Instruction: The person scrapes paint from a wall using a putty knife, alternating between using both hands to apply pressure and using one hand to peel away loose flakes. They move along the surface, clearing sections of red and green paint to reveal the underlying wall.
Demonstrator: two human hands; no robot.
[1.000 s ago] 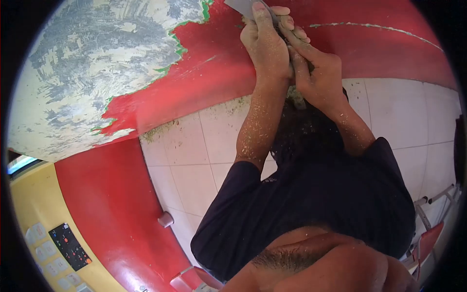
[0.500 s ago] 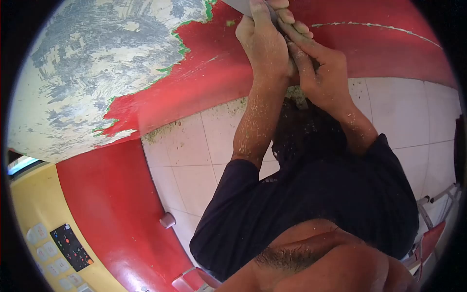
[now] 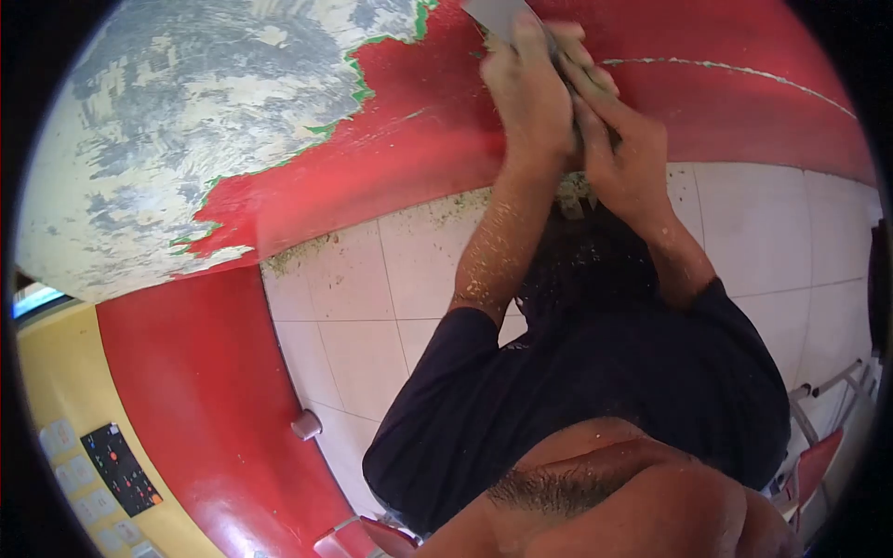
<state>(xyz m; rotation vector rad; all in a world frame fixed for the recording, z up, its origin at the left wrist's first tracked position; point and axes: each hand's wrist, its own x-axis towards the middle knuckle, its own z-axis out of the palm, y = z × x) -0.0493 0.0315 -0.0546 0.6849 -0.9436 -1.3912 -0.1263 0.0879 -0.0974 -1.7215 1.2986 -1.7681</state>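
Note:
Both hands are wrapped round one scraper at the top of the view, its flat grey metal blade point(image 3: 499, 16) lying close over the red painted wall point(image 3: 446, 102). My left hand point(image 3: 532, 104) is closed near the blade, thumb pointing along it. Lower on the handle, my right hand point(image 3: 625, 153) grips too; the handle is mostly hidden between the palms. To the left, a large patch of wall point(image 3: 214, 102) is stripped to grey and white, with a ragged green-edged border of paint. Paint flecks cling to my left forearm.
Paint crumbs point(image 3: 312, 249) lie on the white tiled floor point(image 3: 353, 279) along the wall's foot. A thin scratched line point(image 3: 716, 63) runs across the red wall at right. A folding chair point(image 3: 814, 456) stands at lower right; a yellow wall point(image 3: 56, 372) carries papers and a dark poster point(image 3: 121, 470).
Both hands and the scraper have shifted slightly right and lower in the view, and more of the blade shows. The camera view has moved a little as well.

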